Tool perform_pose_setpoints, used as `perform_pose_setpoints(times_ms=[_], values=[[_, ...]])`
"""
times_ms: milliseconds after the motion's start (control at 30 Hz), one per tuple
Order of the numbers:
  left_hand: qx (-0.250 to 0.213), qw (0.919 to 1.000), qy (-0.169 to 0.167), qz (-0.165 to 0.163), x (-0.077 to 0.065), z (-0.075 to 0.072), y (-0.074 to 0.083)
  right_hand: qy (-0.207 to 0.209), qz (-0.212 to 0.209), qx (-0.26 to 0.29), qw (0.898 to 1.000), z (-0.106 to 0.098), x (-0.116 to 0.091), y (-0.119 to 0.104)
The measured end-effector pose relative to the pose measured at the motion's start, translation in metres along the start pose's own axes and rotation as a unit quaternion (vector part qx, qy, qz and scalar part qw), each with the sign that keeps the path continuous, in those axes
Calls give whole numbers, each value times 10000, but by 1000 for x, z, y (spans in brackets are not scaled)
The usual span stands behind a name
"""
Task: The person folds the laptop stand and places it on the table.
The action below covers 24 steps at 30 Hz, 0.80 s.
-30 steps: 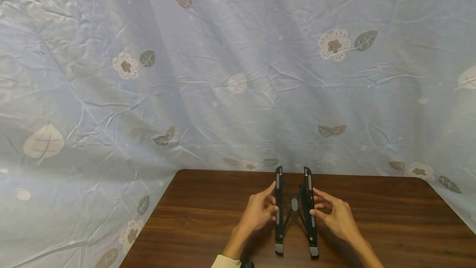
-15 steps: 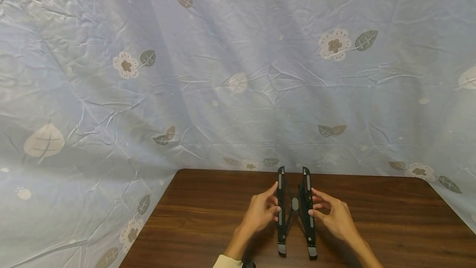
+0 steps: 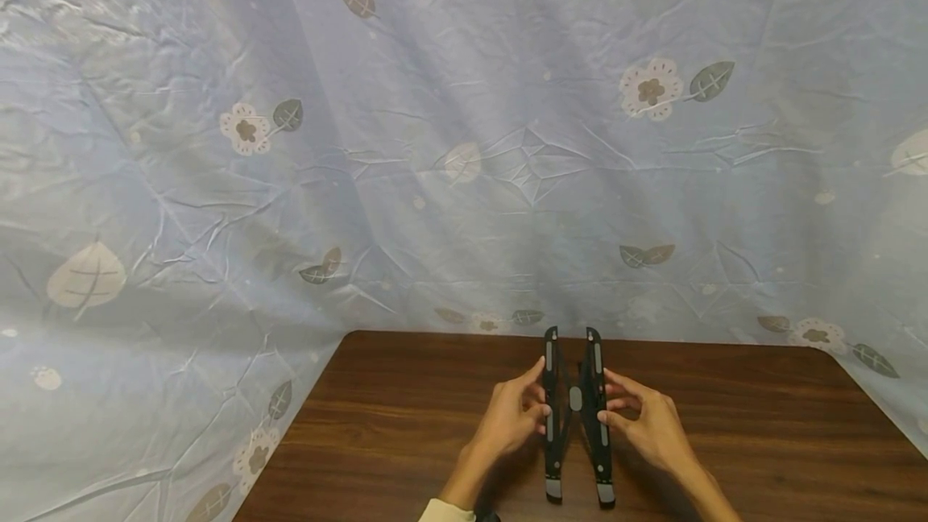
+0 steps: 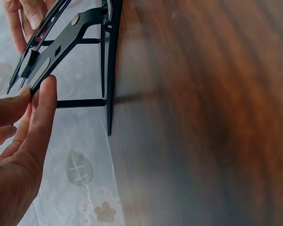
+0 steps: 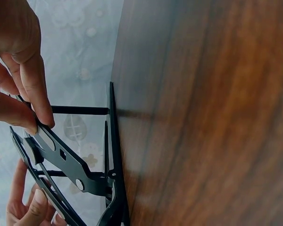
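Observation:
A black folding laptop stand (image 3: 551, 425) with grey pads stands on the table, its two long arms joined by crossed bars and a grey oval hub (image 3: 576, 399). My left hand (image 3: 507, 417) pinches the left arm between thumb and fingers. On the opposite side, my right hand (image 3: 648, 421) pinches the right arm the same way. The left wrist view shows the stand's raised upper arm (image 4: 61, 49) at a slant above its base bar (image 4: 112, 70). In the right wrist view, thumb and fingers hold the slanted upper arm (image 5: 68, 160) near its raised end.
The brown wood-grain table (image 3: 391, 417) carries the stand near its middle. A pale blue curtain (image 3: 464, 224) printed with leaves and flowers hangs along the table's back and left side. A small dark object (image 3: 487, 516) shows beside the left sleeve (image 3: 445, 511).
Both hands have moved towards each other. The two arms of the laptop stand are closer together than before, and the crossed bars have narrowed.

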<state>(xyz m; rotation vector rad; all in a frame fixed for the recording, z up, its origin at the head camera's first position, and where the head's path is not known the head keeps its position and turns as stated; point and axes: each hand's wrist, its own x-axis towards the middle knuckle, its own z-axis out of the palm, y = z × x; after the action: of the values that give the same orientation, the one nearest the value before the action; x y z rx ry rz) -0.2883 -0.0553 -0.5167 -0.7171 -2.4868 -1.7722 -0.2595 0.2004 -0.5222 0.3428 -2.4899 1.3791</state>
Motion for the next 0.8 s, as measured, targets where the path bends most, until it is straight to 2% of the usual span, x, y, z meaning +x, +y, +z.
perform_pose_setpoints(times_ms=[233, 800], values=[[76, 10000, -12, 35, -1, 1, 1, 3, 50, 32, 10000, 2, -1, -1], [-62, 10000, 6, 65, -1, 6, 4, -64, 169, 285, 9994, 7, 0, -5]])
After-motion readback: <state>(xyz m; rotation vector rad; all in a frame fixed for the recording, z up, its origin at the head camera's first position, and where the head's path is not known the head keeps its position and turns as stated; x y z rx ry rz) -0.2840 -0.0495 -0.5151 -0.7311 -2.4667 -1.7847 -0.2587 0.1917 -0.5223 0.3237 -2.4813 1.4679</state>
